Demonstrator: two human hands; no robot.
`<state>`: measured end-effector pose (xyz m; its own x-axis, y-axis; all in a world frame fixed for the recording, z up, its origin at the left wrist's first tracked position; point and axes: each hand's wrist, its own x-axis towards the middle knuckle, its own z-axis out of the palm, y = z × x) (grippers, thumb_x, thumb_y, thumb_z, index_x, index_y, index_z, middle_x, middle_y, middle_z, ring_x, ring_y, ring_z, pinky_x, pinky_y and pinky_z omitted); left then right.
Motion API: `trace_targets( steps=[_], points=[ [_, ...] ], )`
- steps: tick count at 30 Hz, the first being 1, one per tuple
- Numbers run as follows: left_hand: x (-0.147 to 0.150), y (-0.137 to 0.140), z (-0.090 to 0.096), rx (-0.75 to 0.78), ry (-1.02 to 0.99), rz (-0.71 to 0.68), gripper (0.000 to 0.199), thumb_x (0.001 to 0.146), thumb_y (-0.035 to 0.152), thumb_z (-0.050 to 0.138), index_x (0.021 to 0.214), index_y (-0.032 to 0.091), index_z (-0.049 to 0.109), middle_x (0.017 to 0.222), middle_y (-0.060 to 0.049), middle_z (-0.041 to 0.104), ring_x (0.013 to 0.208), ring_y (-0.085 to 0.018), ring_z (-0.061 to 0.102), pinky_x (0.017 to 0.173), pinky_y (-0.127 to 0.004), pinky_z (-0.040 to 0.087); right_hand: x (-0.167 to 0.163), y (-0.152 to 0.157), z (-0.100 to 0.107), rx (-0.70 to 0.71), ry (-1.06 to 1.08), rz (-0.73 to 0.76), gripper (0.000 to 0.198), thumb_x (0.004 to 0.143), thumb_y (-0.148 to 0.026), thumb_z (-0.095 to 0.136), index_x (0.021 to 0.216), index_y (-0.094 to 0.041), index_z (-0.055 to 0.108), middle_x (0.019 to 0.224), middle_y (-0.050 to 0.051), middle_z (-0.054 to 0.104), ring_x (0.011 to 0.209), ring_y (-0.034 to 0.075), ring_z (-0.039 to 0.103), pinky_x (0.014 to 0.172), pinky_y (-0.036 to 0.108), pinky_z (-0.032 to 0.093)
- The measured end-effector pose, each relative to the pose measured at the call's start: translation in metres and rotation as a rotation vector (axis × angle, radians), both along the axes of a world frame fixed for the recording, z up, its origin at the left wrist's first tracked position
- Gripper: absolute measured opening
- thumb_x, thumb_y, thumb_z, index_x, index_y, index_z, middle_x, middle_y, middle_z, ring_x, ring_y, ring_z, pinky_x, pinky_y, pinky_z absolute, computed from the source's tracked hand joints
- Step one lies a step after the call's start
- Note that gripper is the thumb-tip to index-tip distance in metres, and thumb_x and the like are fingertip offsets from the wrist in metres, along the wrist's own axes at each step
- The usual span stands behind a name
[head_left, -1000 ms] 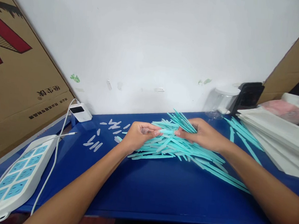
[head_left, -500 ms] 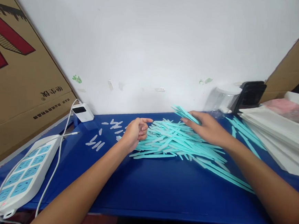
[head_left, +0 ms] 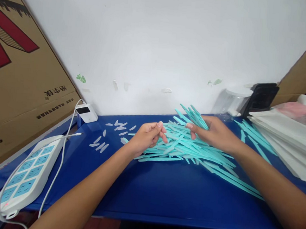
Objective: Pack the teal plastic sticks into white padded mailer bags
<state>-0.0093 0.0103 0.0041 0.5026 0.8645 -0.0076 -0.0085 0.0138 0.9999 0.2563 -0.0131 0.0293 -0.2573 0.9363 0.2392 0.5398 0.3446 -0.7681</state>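
A heap of slim turquoise eyebrow razors (head_left: 187, 149) lies on the blue table (head_left: 162, 196). Over its right side, my right hand (head_left: 212, 133) is closed around a bunch of the same razors (head_left: 192, 116), fanned with their tips up and to the left. My left hand (head_left: 151, 135) is at the heap's left edge. Its thumb and index finger pinch together at the end of one turquoise razor, while the other fingers curl loosely. Small translucent strips (head_left: 102, 147), perhaps blade covers, lie scattered left of that hand.
On the left are a white power strip (head_left: 31, 175) with cables, a small white device with a dark screen (head_left: 86, 112) and a large cardboard box (head_left: 25, 83). To the right, more razors (head_left: 257, 135) lie beside stacked white sheets (head_left: 286, 139). A clear container (head_left: 235, 101) stands by the wall.
My left thumb has closed against the index finger, which pointed outward before, and the hand has moved slightly right. The razors in my right hand have tilted more upright and fanned out.
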Motion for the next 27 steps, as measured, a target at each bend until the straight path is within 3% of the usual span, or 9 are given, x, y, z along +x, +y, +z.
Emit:
trace_targets(
  steps=[3, 6, 11, 17, 19, 24, 27],
  points=[
    [0.001, 0.000, -0.001, -0.040, -0.019, 0.045, 0.049, 0.096, 0.065, 0.057, 0.087, 0.017, 0.059, 0.056, 0.007, 0.037, 0.045, -0.006, 0.019, 0.042, -0.020, 0.015, 0.001, 0.001, 0.000, 0.020, 0.003, -0.029, 0.051, 0.091, -0.064, 0.064, 0.065, -0.021, 0.065, 0.066, 0.001, 0.061, 0.062, 0.017, 0.054, 0.064, 0.030, 0.040],
    [0.001, -0.002, 0.002, -0.086, -0.038, 0.057, 0.042, 0.098, 0.058, 0.057, 0.091, 0.016, 0.061, 0.063, 0.007, 0.028, 0.047, -0.006, 0.016, 0.042, -0.020, 0.012, 0.000, 0.001, 0.000, 0.013, 0.009, -0.045, 0.051, 0.091, -0.062, 0.065, 0.063, -0.021, 0.062, 0.066, 0.001, 0.061, 0.066, 0.018, 0.057, 0.069, 0.031, 0.042],
    [0.000, -0.004, 0.007, -0.150, -0.070, 0.011, 0.025, 0.095, 0.033, 0.055, 0.110, 0.016, 0.066, 0.072, 0.005, 0.035, 0.049, -0.006, 0.019, 0.043, -0.020, 0.013, -0.002, -0.001, 0.001, -0.010, 0.005, -0.055, 0.049, 0.094, -0.059, 0.062, 0.063, -0.021, 0.061, 0.067, 0.001, 0.062, 0.067, 0.018, 0.058, 0.071, 0.031, 0.042],
    [0.001, -0.006, 0.005, -0.032, -0.019, -0.008, 0.051, 0.094, 0.044, 0.067, 0.136, 0.018, 0.058, 0.086, -0.001, 0.058, 0.050, -0.005, 0.023, 0.044, -0.022, 0.017, -0.002, -0.001, 0.003, 0.008, -0.005, 0.013, 0.049, 0.092, -0.061, 0.063, 0.064, -0.021, 0.064, 0.070, 0.002, 0.064, 0.067, 0.018, 0.056, 0.068, 0.030, 0.040],
    [0.002, -0.006, 0.004, 0.040, 0.032, 0.017, 0.050, 0.094, 0.051, 0.067, 0.130, 0.017, 0.061, 0.090, -0.004, 0.065, 0.048, -0.004, 0.022, 0.044, -0.023, 0.017, -0.001, -0.001, 0.003, -0.002, -0.010, 0.041, 0.051, 0.091, -0.064, 0.063, 0.065, -0.020, 0.066, 0.070, 0.003, 0.065, 0.067, 0.018, 0.056, 0.068, 0.030, 0.040],
    [0.002, -0.002, 0.000, 0.170, 0.134, 0.109, 0.049, 0.091, 0.061, 0.067, 0.083, 0.013, 0.067, 0.082, -0.006, 0.068, 0.047, -0.003, 0.025, 0.046, -0.023, 0.020, -0.001, 0.001, 0.000, -0.031, 0.008, 0.082, 0.052, 0.087, -0.066, 0.068, 0.065, -0.020, 0.067, 0.068, 0.002, 0.065, 0.067, 0.018, 0.057, 0.068, 0.030, 0.041],
    [0.001, 0.001, -0.003, 0.165, 0.115, 0.131, 0.050, 0.090, 0.063, 0.067, 0.082, 0.014, 0.068, 0.074, -0.001, 0.061, 0.047, -0.003, 0.025, 0.046, -0.022, 0.020, -0.001, 0.001, -0.001, -0.042, 0.049, 0.097, 0.049, 0.085, -0.065, 0.071, 0.066, -0.020, 0.067, 0.070, 0.002, 0.066, 0.070, 0.019, 0.060, 0.069, 0.031, 0.043]
  ],
)
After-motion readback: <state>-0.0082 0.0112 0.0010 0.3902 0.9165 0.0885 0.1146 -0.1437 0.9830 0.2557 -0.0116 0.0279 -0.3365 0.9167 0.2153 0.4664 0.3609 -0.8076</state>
